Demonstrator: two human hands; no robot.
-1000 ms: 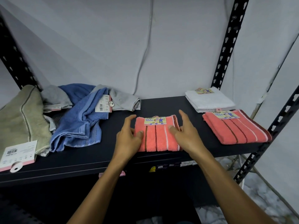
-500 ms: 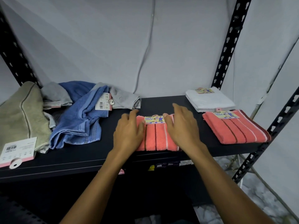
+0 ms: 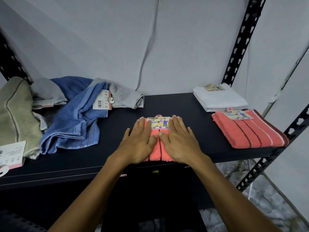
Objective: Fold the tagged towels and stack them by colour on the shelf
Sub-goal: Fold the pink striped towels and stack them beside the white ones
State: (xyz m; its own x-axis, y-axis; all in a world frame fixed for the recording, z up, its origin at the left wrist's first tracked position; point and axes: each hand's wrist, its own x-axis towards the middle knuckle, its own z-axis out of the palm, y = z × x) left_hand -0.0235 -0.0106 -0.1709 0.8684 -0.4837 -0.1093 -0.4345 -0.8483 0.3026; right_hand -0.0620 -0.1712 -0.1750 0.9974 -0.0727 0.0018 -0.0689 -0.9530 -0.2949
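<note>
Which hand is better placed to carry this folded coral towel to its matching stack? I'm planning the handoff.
Right, probably: the right hand lies on the side of the folded coral striped towel nearer the coral towel stack.

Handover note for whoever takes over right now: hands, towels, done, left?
Left hand and right hand: both flat, fingers straight, pressing the folded coral face towel at the shelf front.
Done: another folded coral towel lies at the right, a folded white towel behind it.
Left: stack the pressed towel on the coral one; fold the blue towel, grey towel and olive towel heaped at the left.
</note>
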